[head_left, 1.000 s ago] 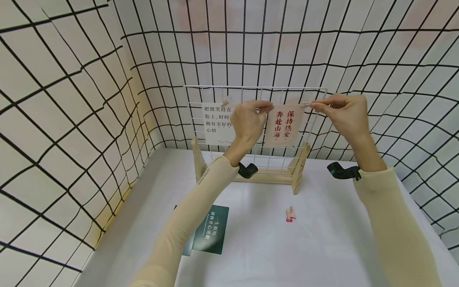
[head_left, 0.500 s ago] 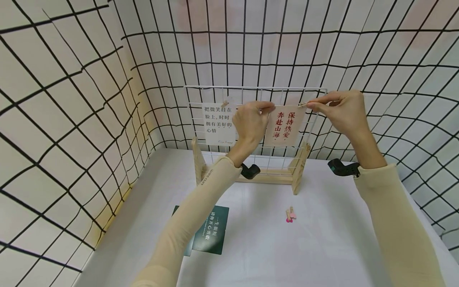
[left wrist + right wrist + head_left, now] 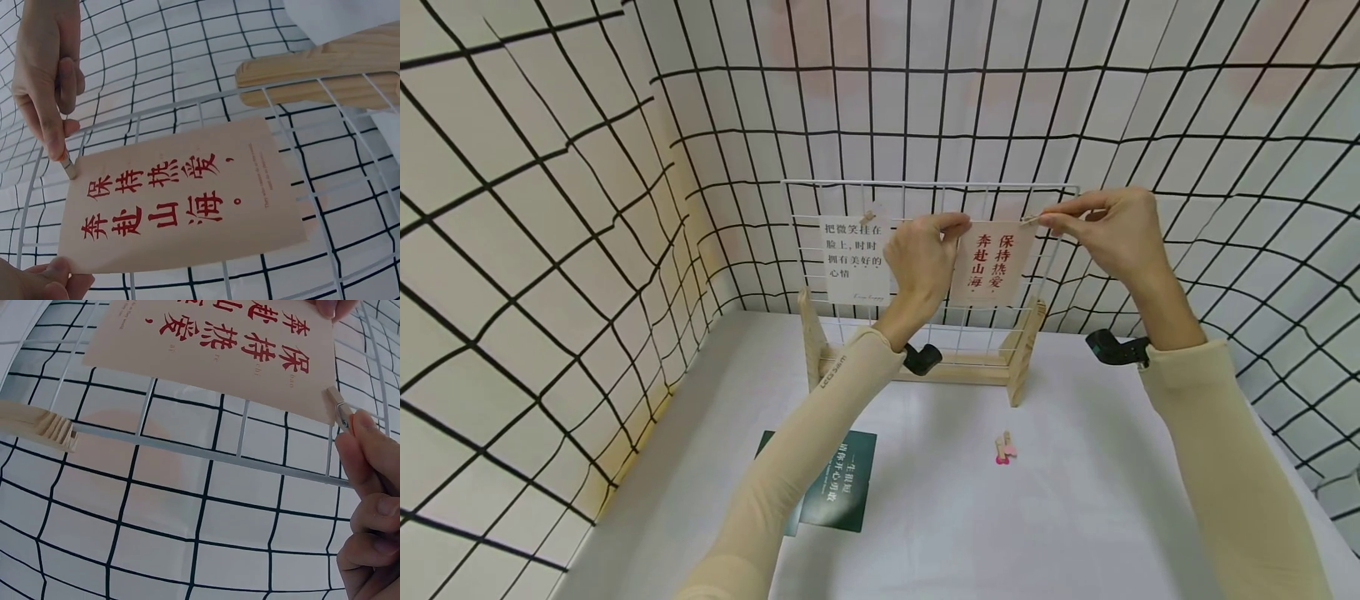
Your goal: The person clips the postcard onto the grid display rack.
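Your right hand (image 3: 1120, 229) has come in a little since a second ago, so the small, pale wooden clothes peg (image 3: 339, 405) now meets the top right corner of the flat, pale pink paper card with red writing (image 3: 988, 275). That looks like a good place for the peg to bite, but I cannot tell if it has caught the white wire rack (image 3: 925, 182) too. Your right fingers pinch the peg, with no gap but its own width. Your left hand (image 3: 921, 254) pinches the card's top left corner between finger and thumb, holding it up in front of the rack.
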`<move>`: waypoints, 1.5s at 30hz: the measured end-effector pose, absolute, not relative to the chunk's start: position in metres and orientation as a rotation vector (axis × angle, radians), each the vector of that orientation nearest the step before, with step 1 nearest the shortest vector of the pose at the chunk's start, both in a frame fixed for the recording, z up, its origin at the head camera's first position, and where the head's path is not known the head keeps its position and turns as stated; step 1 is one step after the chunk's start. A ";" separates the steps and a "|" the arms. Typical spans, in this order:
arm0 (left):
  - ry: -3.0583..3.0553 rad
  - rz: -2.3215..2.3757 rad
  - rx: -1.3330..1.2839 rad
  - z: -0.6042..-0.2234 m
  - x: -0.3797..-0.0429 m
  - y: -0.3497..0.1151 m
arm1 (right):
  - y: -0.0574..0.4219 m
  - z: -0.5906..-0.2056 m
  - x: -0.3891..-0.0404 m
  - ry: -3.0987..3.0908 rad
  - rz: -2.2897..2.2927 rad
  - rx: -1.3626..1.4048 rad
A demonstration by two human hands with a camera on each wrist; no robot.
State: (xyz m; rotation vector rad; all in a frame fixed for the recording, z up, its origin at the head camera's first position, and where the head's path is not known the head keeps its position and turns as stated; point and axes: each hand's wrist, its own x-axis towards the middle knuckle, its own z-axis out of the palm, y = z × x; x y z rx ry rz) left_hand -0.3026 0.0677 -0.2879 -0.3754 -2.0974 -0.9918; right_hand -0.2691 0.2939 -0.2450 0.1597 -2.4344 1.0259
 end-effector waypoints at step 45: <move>-2.443 -1.279 -0.585 -0.434 -0.247 -0.098 | 0.310 -0.467 -0.178 -2.674 1.430 -0.103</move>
